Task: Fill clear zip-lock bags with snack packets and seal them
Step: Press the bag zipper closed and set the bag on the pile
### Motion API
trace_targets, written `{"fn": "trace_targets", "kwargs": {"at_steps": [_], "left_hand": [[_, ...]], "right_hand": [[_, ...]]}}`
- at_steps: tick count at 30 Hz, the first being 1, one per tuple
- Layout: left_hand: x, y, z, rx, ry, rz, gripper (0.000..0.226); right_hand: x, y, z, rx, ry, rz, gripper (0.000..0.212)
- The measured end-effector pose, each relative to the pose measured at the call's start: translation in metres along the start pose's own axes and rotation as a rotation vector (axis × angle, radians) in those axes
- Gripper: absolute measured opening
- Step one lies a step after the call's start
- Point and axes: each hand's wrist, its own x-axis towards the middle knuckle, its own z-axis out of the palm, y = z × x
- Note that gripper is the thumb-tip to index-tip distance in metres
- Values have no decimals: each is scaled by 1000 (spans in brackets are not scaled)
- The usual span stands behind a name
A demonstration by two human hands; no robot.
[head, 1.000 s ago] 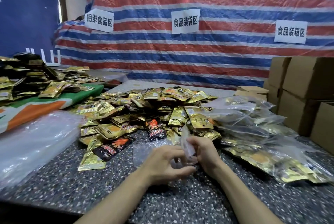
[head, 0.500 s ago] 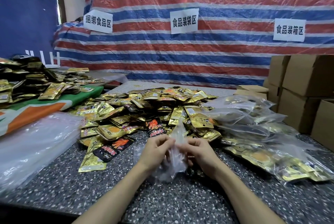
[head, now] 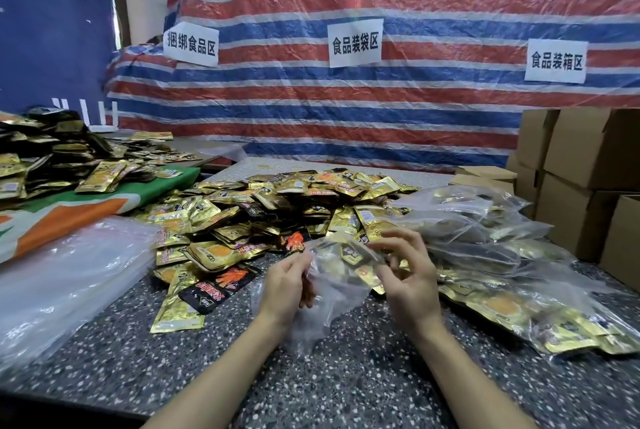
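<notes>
While the left hand (head: 284,286) and right hand (head: 408,276) held one clear bag (head: 332,293) over the front of the speckled desk (head: 346,380), the rest lay around them.
Far pile (head: 52,165): a gold and dark heap at the far left, on a green and orange cloth (head: 86,210).
Empty bags (head: 69,276): a clear stack at the desk's left edge, just in front of the cloth.
Packets (head: 277,206): a broad gold heap across mid-desk, behind the hands, with a few black ones at its near left edge.
Left grip: thumb and curled fingers pinched the bag's left side.
Bag: crumpled between the hands, its top raised. Packets showed through it, but I could not tell whether any was inside, nor whether its lower end touched the desk.
Right grip: thumb and forefinger pinched the bag's right side near the top, with the other fingers bent and raised.
Filled bags (head: 491,255): clear bags of gold packets, piled just right of the right hand and running to the desk's right front.
Boxes (head: 588,168): brown cartons stacked at the far right.
Tarp (head: 381,109): red, white and blue stripes hung behind everything, with three white signs (head: 355,44) taped across it.
</notes>
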Motion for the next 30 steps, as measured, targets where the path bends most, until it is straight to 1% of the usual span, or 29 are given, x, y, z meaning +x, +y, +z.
{"fn": "trace_targets", "kwargs": {"at_steps": [1, 2, 4, 7, 9, 11, 14, 16, 18, 21, 24, 25, 26, 27, 28, 29, 30], "left_hand": [[0, -1, 1, 23, -22, -9, 39], [0, -2, 1, 46, -40, -20, 37], [0, -2, 1, 70, -51, -30, 37], [1, -1, -1, 30, -15, -40, 38], [2, 1, -3, -60, 34, -57, 37], [3, 4, -6, -179, 92, -91, 36], [4, 9, -11, -373, 134, -128, 33], [2, 12, -10, -414, 114, -122, 35], [0, 15, -9, -360, 75, -86, 41], [-4, 20, -6, -219, 52, 32, 37], [-3, 25, -11, 0, 187, 240, 16], [0, 27, -15, 114, 244, 301, 10], [5, 30, -21, 265, 297, 333, 10], [12, 33, -29, 476, 337, 326, 11], [19, 36, -40, 730, 372, 283, 9], [26, 39, -53, 965, 396, 201, 11], [32, 40, -68, 1151, 401, 90, 18]], "right_hand": [[-1, -3, 0, -7, -71, -92, 19], [-1, -5, 0, -7, -144, -159, 19], [-2, -9, -1, -35, -284, -213, 30], [-2, -10, -4, -229, -511, -110, 38], [0, -10, -6, -336, -585, -45, 41], [0, -8, -8, -342, -555, -31, 35], [1, -6, -7, -315, -382, -61, 14], [2, -4, -4, -291, -251, -104, 8], [2, -6, -2, -253, -180, -144, 9], [2, -6, -2, -209, -171, -177, 11], [0, -4, 0, -187, -173, -159, 10], [0, -3, 1, -179, -172, -150, 10], [0, -3, 1, -173, -170, -142, 10], [0, -2, 1, -170, -168, -136, 9], [1, -2, 0, -168, -167, -131, 9], [1, -3, 0, -164, -165, -128, 9], [1, -3, -1, -161, -160, -128, 9]]}}
